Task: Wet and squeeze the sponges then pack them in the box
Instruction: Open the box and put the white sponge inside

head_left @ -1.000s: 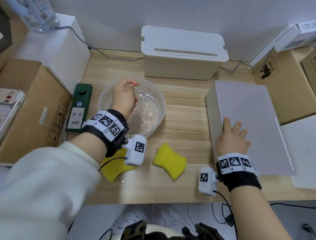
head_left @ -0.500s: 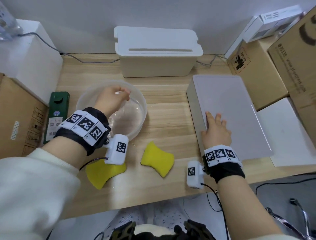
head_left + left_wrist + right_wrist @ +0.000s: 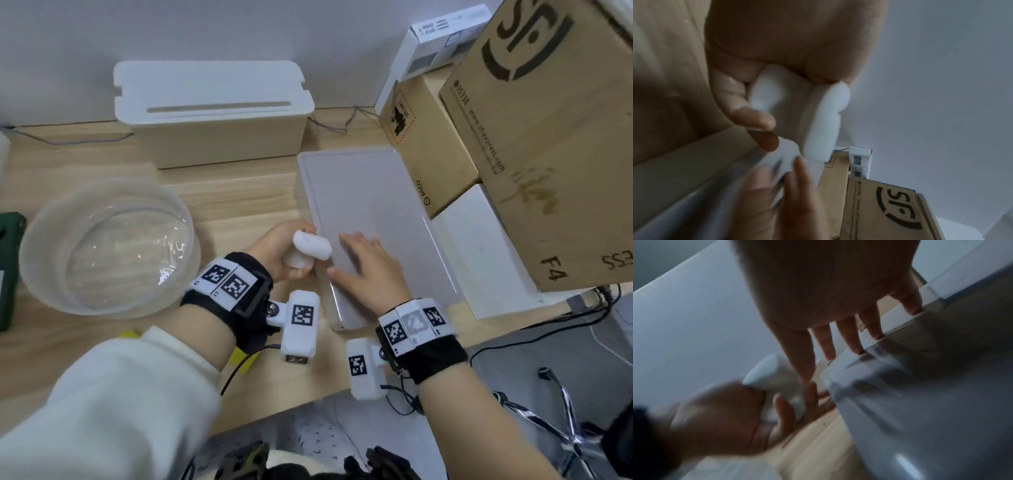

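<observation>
Far left, the clear bowl [image 3: 106, 246] of water sits alone on the wooden desk [image 3: 239, 202]; half a second ago the left hand was dipped in it, and now that hand is out and over by the box. Just under the left forearm, slivers of a yellow sponge [image 3: 132, 333] peek out on the desk, apparently not yet packed. Moving right: the left hand [image 3: 277, 251] is closed tight around a white sponge [image 3: 310, 248], squashed and folded in the fist, its end poking out at the grey box's near-left edge. So the wetting and squeezing of this one look finished, and packing comes next. Right again: the right hand [image 3: 364, 269] lies flat, fingers straight and spread, on the lid of the grey box [image 3: 394, 192], same place as a second ago. The lid looks closed, so I'd say it must come off before anything goes in. Cardboard cartons [image 3: 534, 147] crowd the far right.
</observation>
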Available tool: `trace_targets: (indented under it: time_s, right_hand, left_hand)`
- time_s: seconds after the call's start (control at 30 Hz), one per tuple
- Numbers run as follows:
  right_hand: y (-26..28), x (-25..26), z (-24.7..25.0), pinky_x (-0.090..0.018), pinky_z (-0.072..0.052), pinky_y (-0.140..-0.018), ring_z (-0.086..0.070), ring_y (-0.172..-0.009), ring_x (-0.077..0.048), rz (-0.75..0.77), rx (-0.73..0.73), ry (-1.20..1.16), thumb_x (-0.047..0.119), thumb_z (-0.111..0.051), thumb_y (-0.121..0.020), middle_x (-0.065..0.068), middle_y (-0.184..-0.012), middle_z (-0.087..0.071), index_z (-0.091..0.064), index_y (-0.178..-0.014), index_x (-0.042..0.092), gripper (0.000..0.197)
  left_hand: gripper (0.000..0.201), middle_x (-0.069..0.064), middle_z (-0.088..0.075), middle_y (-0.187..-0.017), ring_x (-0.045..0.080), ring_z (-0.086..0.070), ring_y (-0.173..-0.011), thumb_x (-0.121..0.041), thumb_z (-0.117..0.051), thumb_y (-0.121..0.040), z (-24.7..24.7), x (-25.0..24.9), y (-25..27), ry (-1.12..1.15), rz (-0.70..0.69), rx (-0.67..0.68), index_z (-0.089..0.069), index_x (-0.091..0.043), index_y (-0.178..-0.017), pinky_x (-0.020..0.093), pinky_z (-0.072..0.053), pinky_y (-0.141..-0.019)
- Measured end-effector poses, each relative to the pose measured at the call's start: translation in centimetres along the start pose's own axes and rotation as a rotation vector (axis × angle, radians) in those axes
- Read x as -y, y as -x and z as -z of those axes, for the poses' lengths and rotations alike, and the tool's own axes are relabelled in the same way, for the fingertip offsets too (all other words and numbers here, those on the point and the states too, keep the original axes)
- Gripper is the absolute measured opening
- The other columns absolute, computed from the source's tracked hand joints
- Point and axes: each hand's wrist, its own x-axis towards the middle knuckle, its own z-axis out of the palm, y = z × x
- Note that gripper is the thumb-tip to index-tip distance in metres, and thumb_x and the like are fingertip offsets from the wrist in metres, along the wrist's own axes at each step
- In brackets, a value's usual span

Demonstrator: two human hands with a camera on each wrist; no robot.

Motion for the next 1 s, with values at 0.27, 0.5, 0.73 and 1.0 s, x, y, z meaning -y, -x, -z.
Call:
trace_targets:
  time_s: [0.27,0.5,0.73,1.0]
  right_hand:
    - [1.0,0.1,-2.6,-0.07,-0.006,-0.106,0.009,-0.14,-0.046,0.156,0.137,0.348,0.044,-0.057,-0.077,-0.015,-0.156,0.009,-0.002,-0.143,0.027,0.088]
    - [0.8,0.9,-2.0,-0.065,-0.002,-0.11,0.01,-0.14,-0.046,0.103,0.18,0.217,0.02,-0.06,-0.074,-0.014,-0.156,0.005,-0.001,-0.143,0.025,0.091]
    - [1.1,1.8,-1.6,-0.063,-0.003,-0.111,0.008,-0.141,-0.045,0.091,0.167,0.168,0.017,-0.059,-0.073,-0.013,-0.157,0.003,-0.006,-0.141,0.034,0.088]
    - [4.4,3.2,9.0,-0.034,-0.038,-0.075,-0.051,-0.111,-0.035,0.183,-0.275,0.09,0.001,-0.045,-0.079,-0.014,-0.133,-0.048,-0.011,-0.145,0.02,0.076]
  left_hand:
    - [0.02,0.004,-0.061,-0.051,0.015,-0.06,-0.043,-0.022,-0.043,-0.087,-1.8,-2.4,0.4,-0.085,0.067,0.074,-0.051,-0.01,-0.072,0.011,-0.033,-0.032]
    - [0.024,0.007,-0.062,-0.052,0.016,-0.061,-0.044,-0.023,-0.04,-0.087,-1.8,-2.7,0.3,-0.019,0.121,0.081,-0.052,-0.007,-0.074,0.011,-0.033,-0.031]
    - [0.032,0.014,-0.056,-0.048,0.015,-0.047,-0.038,-0.02,-0.032,-0.084,-1.3,-2.7,-0.5,-0.038,0.145,0.19,-0.051,-0.002,-0.066,0.011,-0.028,-0.027]
    - [0.031,0.002,-0.068,-0.08,0.013,-0.061,-0.053,-0.023,-0.048,-0.069,-4.8,-6.6,3.2,0.001,-0.108,0.447,-0.061,-0.009,-0.094,0.012,-0.03,-0.03]
